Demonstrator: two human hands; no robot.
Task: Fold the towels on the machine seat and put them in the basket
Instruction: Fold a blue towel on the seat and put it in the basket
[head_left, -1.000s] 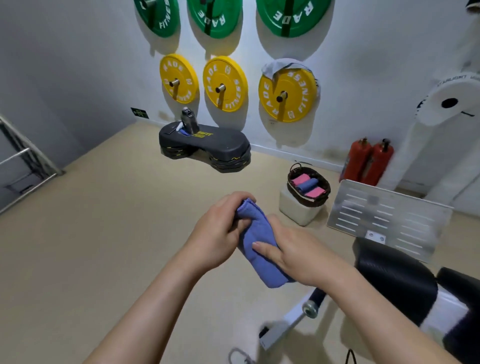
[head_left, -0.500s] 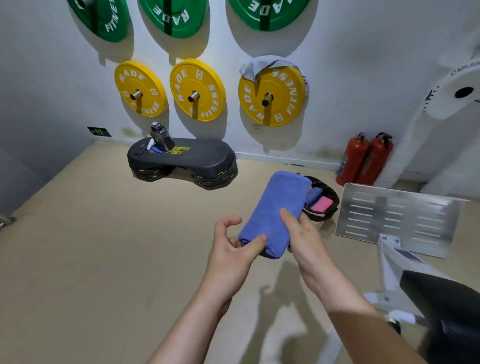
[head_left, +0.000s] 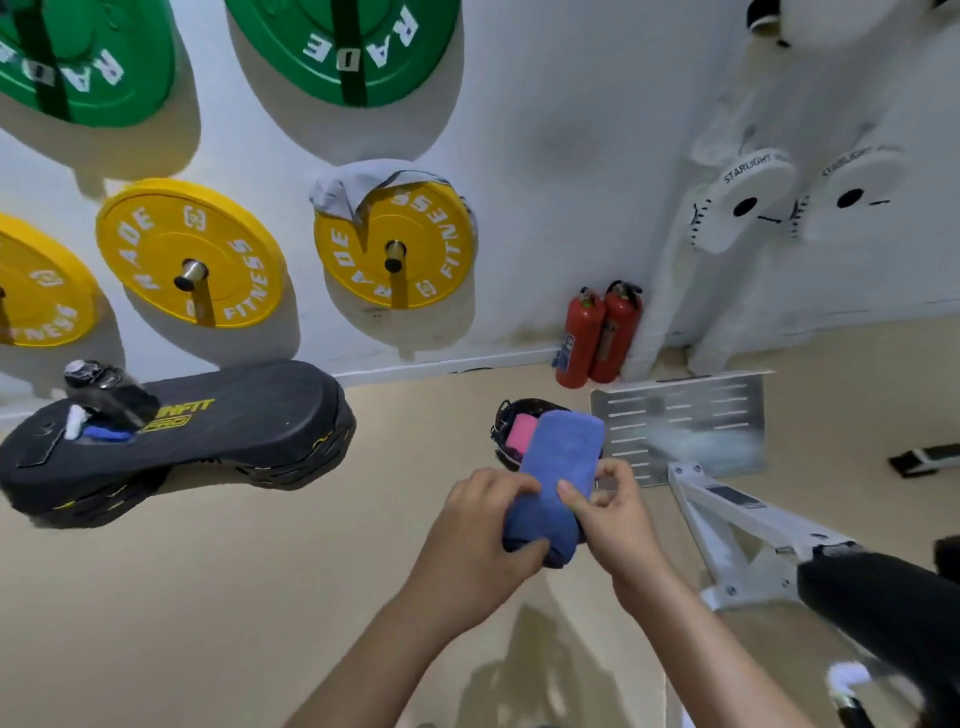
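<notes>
A folded blue towel (head_left: 558, 470) is held upright in the air by both hands, in front of the dark wicker basket (head_left: 503, 415) on the floor. My left hand (head_left: 480, 540) grips the towel's lower end from the left, thumb under it. My right hand (head_left: 613, 514) pinches its right side. A pink rolled towel (head_left: 519, 432) shows in the basket; the rest of the basket is hidden behind the blue towel. The black padded machine seat (head_left: 883, 603) is at the lower right.
A black aerobic step (head_left: 208, 431) with a dark bottle lies on the floor at left. Two red fire extinguishers (head_left: 597, 335) stand by the wall. A metal footplate (head_left: 685, 426) and white machine frame (head_left: 737, 525) are right of the basket. Weight plates hang on the wall.
The view has moved closer to the basket and wall. The blue towel, held by both hands, has moved forward to just in front of the basket. My left hand has closed on its lower end.
</notes>
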